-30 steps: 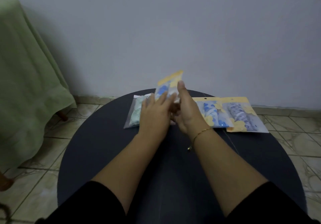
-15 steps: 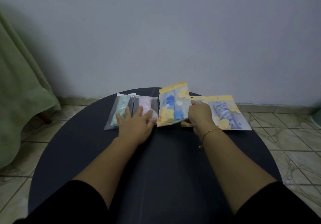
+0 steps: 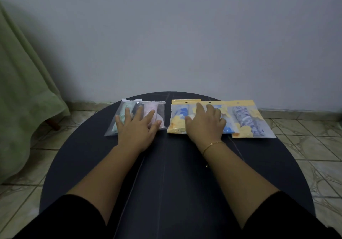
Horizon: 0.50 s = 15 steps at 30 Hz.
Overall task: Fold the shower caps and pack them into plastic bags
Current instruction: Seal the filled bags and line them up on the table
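Several packed shower-cap bags lie in a row at the far side of the round dark table (image 3: 172, 174). On the left are a clear bag with a green cap (image 3: 121, 112) and a clear bag with a pink cap (image 3: 158, 111). My left hand (image 3: 137, 127) rests flat across both, fingers spread. To the right lie a yellow-edged bag with a blue cap (image 3: 178, 117), a second such bag (image 3: 226, 125) mostly under my hand, and a third with a patterned blue cap (image 3: 248, 122). My right hand (image 3: 205, 123) presses flat on the first two yellow bags.
A grey wall stands just behind the table. Green cloth (image 3: 24, 98) drapes over furniture at the left, with a wooden leg showing beneath. Tiled floor (image 3: 307, 146) surrounds the table. The near half of the tabletop holds only my forearms.
My right hand laid the yellow blue-cap bag down flat in the row and now presses on it. My left hand slid onto the two clear bags. The camera view shifted.
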Motion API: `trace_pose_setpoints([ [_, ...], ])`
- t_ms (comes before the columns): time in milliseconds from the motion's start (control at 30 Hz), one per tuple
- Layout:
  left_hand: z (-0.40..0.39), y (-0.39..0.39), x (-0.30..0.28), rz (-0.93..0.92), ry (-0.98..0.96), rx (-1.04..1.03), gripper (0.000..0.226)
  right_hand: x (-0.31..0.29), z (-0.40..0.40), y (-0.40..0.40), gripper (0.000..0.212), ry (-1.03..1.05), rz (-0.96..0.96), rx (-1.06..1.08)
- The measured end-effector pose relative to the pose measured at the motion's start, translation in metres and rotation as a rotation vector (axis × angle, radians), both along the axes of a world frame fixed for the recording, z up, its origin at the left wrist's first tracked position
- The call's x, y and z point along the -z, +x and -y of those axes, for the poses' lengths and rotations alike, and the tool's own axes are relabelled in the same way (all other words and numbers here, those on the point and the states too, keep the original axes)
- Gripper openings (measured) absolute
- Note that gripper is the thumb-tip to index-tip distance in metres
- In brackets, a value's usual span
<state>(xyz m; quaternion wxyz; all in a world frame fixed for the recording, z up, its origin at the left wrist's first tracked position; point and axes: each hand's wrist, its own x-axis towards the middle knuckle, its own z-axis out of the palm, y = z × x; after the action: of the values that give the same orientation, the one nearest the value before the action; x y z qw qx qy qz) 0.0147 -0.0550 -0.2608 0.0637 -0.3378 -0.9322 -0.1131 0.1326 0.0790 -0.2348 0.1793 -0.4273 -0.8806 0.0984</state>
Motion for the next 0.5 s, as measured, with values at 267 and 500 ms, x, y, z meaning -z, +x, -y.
trace_pose_setpoints([
  [267,-0.006,-0.001,0.002,0.099,-0.082,0.02,0.05,0.02,-0.019,0.005,0.052,-0.17,0.294,-0.139],
  [500,0.005,0.005,0.003,0.061,-0.074,0.013,0.052,0.019,-0.002,0.008,0.053,-0.143,0.259,-0.158],
])
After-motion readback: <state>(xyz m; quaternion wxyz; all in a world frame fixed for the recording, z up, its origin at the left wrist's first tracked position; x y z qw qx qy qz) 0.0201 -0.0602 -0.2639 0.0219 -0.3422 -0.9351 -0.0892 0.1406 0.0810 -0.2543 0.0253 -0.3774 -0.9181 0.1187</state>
